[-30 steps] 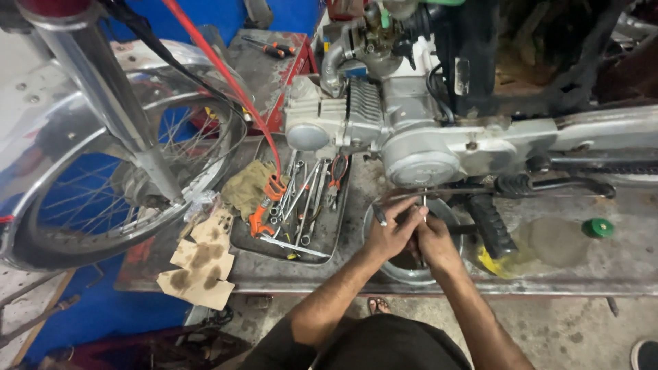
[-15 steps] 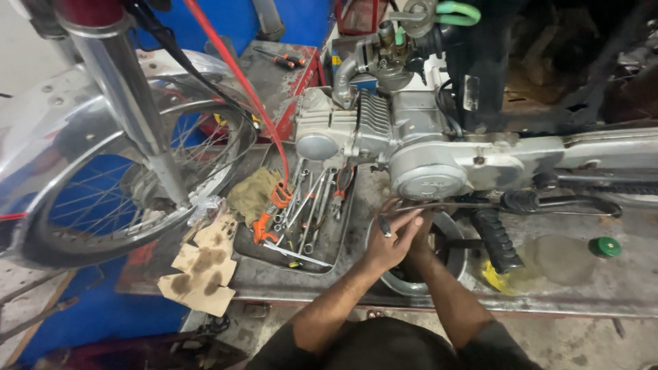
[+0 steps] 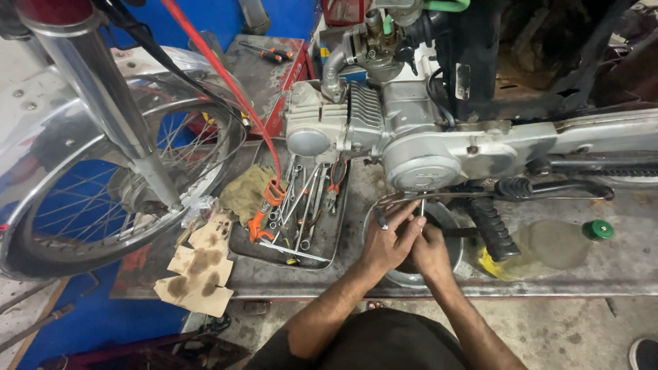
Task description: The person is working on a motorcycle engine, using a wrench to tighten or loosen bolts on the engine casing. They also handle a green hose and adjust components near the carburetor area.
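Both hands work close together under the motorcycle engine [image 3: 418, 147], over a round metal pan [image 3: 449, 219] on the steel bench [image 3: 548, 274] — the left hand [image 3: 385, 241] has fingers spread narrow and reaching up toward the engine's underside, the right hand [image 3: 430, 248] is closed around a thin upright tool [image 3: 423, 205], its tip at the engine case. A tray of wrenches and pliers [image 3: 301, 205] sits just left of the hands, with an oily rag [image 3: 247, 192] beside it. Stained cardboard scraps [image 3: 199, 264] lie near the bench edge below the spoked front wheel [image 3: 103, 199] — a green-capped plastic bottle [image 3: 555, 243] lies on its side to the right, past the black footpeg [image 3: 490, 229].
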